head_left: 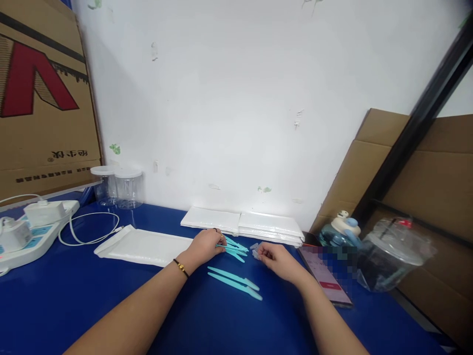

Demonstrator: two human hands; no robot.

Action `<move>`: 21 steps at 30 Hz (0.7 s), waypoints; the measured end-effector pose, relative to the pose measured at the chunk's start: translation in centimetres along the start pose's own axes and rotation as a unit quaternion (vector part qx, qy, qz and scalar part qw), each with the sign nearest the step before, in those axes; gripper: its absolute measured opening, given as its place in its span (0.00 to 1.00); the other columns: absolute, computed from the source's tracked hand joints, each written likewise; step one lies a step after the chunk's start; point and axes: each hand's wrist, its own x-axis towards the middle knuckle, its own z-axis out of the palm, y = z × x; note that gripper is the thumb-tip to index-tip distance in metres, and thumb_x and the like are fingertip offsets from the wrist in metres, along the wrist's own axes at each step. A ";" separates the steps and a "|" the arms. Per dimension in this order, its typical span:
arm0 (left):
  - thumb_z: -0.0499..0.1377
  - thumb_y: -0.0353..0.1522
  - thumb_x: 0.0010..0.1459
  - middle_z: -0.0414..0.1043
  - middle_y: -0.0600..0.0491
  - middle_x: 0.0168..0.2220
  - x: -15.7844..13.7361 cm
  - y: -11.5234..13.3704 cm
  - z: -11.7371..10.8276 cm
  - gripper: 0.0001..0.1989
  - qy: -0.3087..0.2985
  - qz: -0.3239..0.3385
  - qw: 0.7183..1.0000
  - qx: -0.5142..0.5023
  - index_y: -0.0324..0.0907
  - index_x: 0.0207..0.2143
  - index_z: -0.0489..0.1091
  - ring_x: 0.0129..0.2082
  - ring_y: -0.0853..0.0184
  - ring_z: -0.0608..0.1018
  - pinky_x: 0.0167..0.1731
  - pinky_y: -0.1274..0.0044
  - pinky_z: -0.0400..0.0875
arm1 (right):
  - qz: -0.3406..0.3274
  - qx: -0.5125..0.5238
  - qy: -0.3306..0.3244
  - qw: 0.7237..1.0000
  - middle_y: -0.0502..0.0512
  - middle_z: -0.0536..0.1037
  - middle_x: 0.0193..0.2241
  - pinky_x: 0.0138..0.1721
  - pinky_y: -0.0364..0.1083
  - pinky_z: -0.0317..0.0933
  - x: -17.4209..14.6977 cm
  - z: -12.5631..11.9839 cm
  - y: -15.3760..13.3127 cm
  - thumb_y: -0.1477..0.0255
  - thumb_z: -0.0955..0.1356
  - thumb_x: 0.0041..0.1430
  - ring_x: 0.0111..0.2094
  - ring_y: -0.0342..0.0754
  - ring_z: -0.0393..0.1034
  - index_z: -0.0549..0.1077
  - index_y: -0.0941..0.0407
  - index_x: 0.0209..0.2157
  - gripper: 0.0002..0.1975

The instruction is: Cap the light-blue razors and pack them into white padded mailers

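Observation:
My left hand (209,245) is closed around the handle ends of several turquoise eyebrow razors (236,250), whose other ends fan out to the right. Close to their tips, my right hand (274,257) has its fingers pinched at some small translucent caps (254,250); the fingers partly hide them. Two more razors (236,283) lie side by side on the blue table (207,320), nearer to me than my hands. To the left of my left hand lies a white padded envelope (144,246), its right end behind my wrist.
White envelopes (269,224) are stacked against the wall. At right are a phone (328,278), a teal cup (338,230) and a clear bagged tub (388,256). A power strip (37,241), cable and clear jars (128,190) stand left.

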 end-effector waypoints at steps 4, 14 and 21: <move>0.58 0.35 0.52 0.72 0.53 0.35 0.1 0.3 -0.6 0.07 0.021 -0.008 0.999 -0.028 0.45 0.32 0.73 0.37 0.65 0.72 0.36 0.78 0.62 | 0.012 0.051 -0.008 0.999 0.47 0.68 0.21 0.24 0.39 0.54 0.1 0.1 0.0 0.66 0.63 0.57 0.22 0.41 0.61 0.67 0.56 0.30 0.08; 0.40 0.43 0.63 0.70 0.54 0.30 -0.7 1.6 -1.9 0.20 -0.007 0.007 0.993 -0.120 0.42 0.34 0.65 0.30 0.67 0.71 0.29 0.79 0.60 | -0.091 -0.067 0.143 0.983 0.53 0.69 0.30 0.33 0.44 0.59 -0.3 -1.1 -2.0 0.68 0.59 0.61 0.31 0.46 0.64 0.68 0.55 0.33 0.09; 0.38 0.47 0.63 0.70 0.54 0.27 -0.8 1.5 -2.5 0.26 -0.039 0.033 0.995 -0.091 0.42 0.27 0.66 0.26 0.69 0.70 0.25 0.79 0.57 | -0.137 -0.107 0.191 0.966 0.56 0.69 0.35 0.40 0.45 0.61 -0.4 -1.0 -2.5 0.68 0.57 0.64 0.37 0.48 0.66 0.69 0.53 0.39 0.12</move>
